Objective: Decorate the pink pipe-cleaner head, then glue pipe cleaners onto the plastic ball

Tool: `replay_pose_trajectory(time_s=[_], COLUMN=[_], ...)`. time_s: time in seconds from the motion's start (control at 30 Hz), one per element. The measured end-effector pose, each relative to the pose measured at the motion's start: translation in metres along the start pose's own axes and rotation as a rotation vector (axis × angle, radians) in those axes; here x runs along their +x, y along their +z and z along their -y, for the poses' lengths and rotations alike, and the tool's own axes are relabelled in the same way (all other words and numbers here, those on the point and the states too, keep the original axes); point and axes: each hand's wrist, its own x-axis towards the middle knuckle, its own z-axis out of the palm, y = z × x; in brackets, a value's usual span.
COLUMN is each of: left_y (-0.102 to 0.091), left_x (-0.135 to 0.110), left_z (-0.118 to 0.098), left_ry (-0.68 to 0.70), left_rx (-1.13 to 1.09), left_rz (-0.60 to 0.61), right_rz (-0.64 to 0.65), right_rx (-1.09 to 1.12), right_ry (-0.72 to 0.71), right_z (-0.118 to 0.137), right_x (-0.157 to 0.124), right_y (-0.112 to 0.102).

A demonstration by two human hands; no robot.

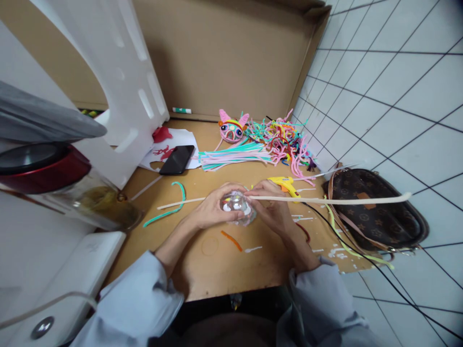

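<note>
My left hand (210, 209) is wrapped round a clear, shiny ball (236, 205), held above the table (206, 274). With the fingers of my right hand (274, 207) I pinch a long cream pipe cleaner (336, 200) against the ball's right side. Its length runs out far to the right, and a cream end also shows left of my left hand. Just beyond my right hand lies a yellow glue gun (284, 184). A turquoise pipe cleaner (183, 197) curves to the left, and a short orange piece (231, 240) rests in front.
Behind are a bundle of straight pipe cleaners (235, 156), a tangled colourful pile (278, 135) and a pink-eared figure (232, 130). A black phone (177, 160) lies on paper. A brown handbag (376, 207) and a black cable (347, 243) are right; a glass jar (104, 202) stands left.
</note>
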Motion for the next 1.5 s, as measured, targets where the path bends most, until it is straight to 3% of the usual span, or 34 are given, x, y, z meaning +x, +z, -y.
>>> replay_pose_trajectory(time_s=[0.4, 1.07, 1.5], left_y=[-0.001, -0.001, -0.002], left_x=[0.000, 0.000, 0.001], left_z=[0.002, 0.003, 0.003], left_ry=[-0.029, -0.042, -0.045], left_rx=[-0.014, -0.062, -0.082], left_rz=[-0.005, -0.015, -0.006], right_rz=[-0.040, 0.048, 0.032], right_rx=[0.025, -0.009, 0.042], right_ry=[-0.035, -0.032, -0.097], right_z=[0.004, 0.009, 0.008], right_x=[0.002, 0.002, 0.003], right_y=[-0.004, -0.009, -0.007])
